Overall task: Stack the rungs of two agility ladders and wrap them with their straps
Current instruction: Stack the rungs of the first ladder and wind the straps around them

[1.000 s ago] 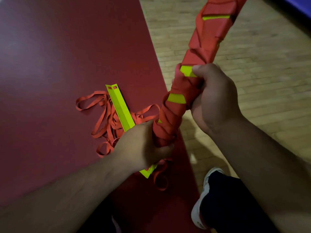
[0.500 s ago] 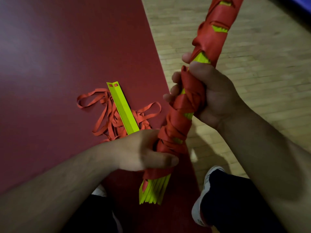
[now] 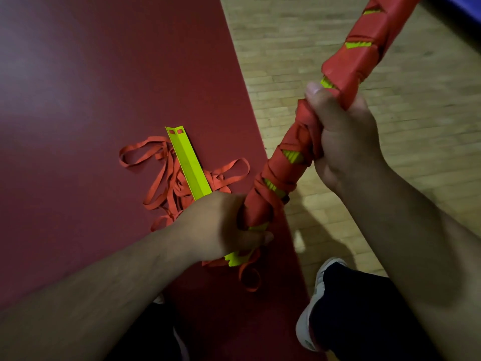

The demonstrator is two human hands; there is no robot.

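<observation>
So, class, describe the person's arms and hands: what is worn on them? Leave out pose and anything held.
The left forearm and right forearm are bare, with no sleeve in view. The left hand and right hand wear no gloves; no ring, watch or band shows. The light is dim, so fine marks cannot be told.

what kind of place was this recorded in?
Probably a gym or sports hall: wooden strip floor, a large red mat on it, and agility gear, namely a hand-held strap-wrapped ladder bundle and a loose yellow rung on the mat.
</observation>
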